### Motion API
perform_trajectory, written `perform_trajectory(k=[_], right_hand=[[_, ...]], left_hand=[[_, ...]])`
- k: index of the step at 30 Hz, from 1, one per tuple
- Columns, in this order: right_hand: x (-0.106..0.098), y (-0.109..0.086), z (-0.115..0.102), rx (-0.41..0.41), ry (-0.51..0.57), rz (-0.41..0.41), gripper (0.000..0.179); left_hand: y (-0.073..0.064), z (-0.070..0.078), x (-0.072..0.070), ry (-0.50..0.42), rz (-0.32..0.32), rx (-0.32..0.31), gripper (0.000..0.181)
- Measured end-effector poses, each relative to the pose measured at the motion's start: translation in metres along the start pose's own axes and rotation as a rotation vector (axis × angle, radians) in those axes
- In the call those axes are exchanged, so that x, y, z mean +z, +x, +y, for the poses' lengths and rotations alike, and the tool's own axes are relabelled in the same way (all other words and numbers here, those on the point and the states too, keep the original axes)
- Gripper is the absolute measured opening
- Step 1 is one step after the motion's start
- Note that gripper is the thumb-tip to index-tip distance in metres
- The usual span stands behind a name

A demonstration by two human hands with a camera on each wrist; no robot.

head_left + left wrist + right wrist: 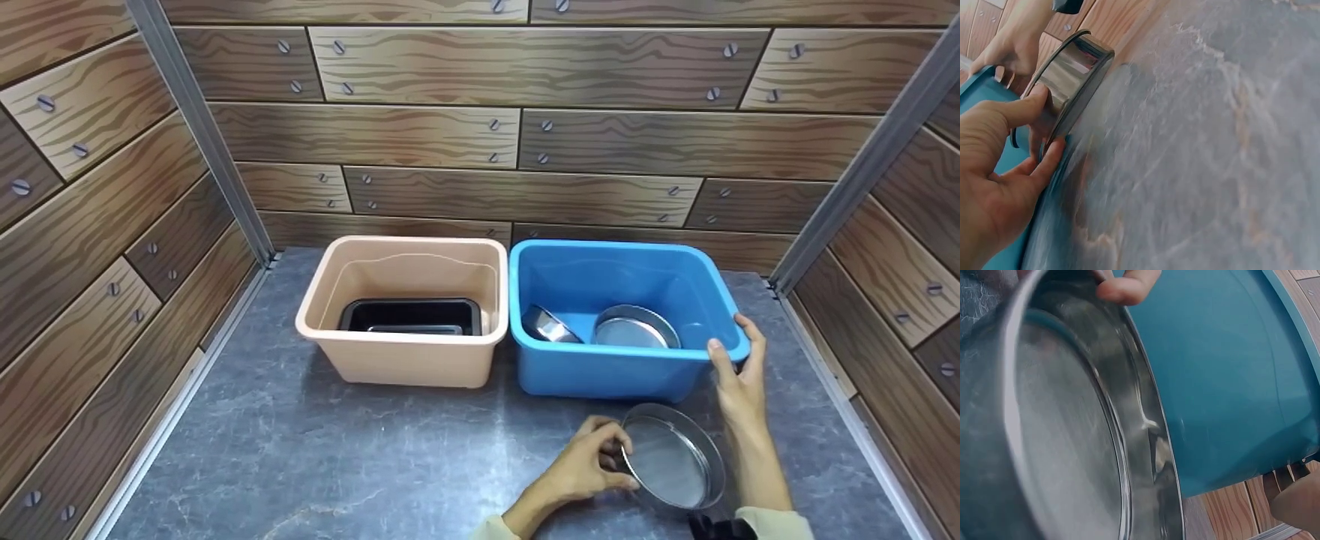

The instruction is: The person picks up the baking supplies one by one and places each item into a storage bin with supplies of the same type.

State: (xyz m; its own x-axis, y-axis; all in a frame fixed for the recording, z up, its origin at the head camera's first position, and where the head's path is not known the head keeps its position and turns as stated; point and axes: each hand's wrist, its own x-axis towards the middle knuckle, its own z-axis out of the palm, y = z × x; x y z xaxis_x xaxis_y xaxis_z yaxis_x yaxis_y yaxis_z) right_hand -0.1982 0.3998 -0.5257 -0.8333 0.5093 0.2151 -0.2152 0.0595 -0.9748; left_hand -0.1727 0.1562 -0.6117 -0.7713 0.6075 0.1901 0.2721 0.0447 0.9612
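My left hand [592, 461] pinches the left side of a round metal sieve [671, 457], thumb and fingers at its rim. The sieve is tilted in front of the blue bin [607, 375]; in the right wrist view its inside and flat grey mesh [1067, 439] face the camera. My right hand [741, 382] grips the blue bin's front right corner, thumb on the near side of the rim and fingers over the edge. Inside that bin lie another round metal piece [636, 328], much like the sieve, and a smaller shiny metal piece [551, 326] leaning at the left wall.
A peach bin [412, 360] stands directly left of the blue one, with a black rectangular pan [411, 306] inside. Both bins rest on a dark marbled table [337, 457]. Wood-patterned panels [420, 139] enclose the back and sides, with metal strips at the corners.
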Motion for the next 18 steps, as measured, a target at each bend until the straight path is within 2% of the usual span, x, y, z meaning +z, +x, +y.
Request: perform_trajectory(k=[4, 8, 12, 18], right_hand=[[0.001, -0.001, -0.001, 0.010, 0.008, -0.001, 0.060], [0.001, -0.002, -0.001, 0.044, 0.002, -0.006, 0.060], [0.001, -0.002, -0.002, 0.066, -0.004, -0.004, 0.059], [0.002, -0.001, -0.002, 0.052, 0.009, -0.003, 0.058]], left_hand=[[0.000, 0.000, -0.007, -0.058, 0.022, -0.019, 0.043], [-0.002, 0.000, -0.014, -0.098, 0.030, -0.011, 0.044], [-0.002, -0.001, -0.022, -0.100, 0.030, 0.009, 0.044], [-0.004, -0.004, -0.029, -0.132, 0.024, -0.003, 0.044]])
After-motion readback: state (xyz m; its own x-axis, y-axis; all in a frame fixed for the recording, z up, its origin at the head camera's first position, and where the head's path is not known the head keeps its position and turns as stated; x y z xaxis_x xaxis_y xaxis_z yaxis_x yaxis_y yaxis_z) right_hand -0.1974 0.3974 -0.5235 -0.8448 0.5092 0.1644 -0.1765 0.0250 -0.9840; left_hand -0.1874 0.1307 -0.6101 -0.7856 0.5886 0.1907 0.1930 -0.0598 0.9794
